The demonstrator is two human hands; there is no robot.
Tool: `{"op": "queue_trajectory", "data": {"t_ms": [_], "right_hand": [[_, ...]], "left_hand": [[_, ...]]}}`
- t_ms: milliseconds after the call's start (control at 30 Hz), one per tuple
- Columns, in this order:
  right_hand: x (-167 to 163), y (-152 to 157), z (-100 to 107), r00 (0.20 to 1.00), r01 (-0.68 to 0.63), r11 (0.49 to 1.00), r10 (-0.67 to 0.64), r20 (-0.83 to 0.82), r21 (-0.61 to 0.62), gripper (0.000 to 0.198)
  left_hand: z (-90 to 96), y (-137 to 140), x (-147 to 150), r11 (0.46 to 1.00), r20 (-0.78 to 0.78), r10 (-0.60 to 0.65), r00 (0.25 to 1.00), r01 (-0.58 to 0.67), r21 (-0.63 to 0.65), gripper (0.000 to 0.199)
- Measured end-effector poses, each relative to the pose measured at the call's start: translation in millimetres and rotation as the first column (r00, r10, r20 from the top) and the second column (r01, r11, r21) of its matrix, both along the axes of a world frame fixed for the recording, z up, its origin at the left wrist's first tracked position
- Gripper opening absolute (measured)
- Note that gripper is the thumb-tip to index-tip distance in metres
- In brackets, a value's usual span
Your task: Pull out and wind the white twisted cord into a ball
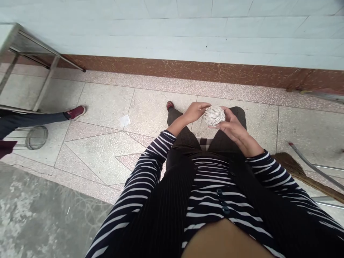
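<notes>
A white, roundish ball (214, 115) with overlapping, petal-like layers sits between my two hands, above my lap. Its exact kind cannot be made out. My right hand (236, 129) grips it from the right, with the thumb along the near side and the fingers curled at the far side. On the left, my left hand (197, 111) has its fingers closed against the ball's upper left edge. Part of the ball is covered by the fingers.
At the left stand a metal-framed table (48, 82), a wire rack (37, 137) and another person's leg with a dark red shoe (77, 112). White paper (124, 120) lies on the floor. A broom (290, 163) and metal tubing (313, 166) are at my right; a tiled wall (172, 32) is ahead.
</notes>
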State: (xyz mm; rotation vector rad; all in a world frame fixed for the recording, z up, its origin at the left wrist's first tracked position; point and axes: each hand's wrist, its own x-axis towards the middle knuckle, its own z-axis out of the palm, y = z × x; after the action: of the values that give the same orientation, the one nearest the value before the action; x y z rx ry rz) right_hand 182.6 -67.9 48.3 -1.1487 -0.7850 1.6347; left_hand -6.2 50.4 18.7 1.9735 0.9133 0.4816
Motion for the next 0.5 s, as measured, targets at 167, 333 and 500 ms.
{"op": "queue_trajectory", "data": {"t_ms": [167, 333, 500], "right_hand": [[20, 29, 2, 0.992, 0.049, 0.988, -0.065, 0.108, 0.146, 0.069], [54, 71, -23, 0.686, 0.196, 0.910, -0.394, 0.612, 0.366, 0.066], [59, 58, -57, 0.543, 0.072, 0.974, -0.220, 0.810, 0.216, 0.059]], "left_hand": [[-21.7, -30, 7, 0.973, 0.053, 0.037, 0.998, -0.024, -0.228, 0.033], [-17.6, -65, 3, 0.920, 0.028, -0.100, 0.995, 0.103, -0.378, 0.035], [1.5, -54, -18, 0.926, 0.017, -0.085, 0.996, 0.085, -0.368, 0.034]]}}
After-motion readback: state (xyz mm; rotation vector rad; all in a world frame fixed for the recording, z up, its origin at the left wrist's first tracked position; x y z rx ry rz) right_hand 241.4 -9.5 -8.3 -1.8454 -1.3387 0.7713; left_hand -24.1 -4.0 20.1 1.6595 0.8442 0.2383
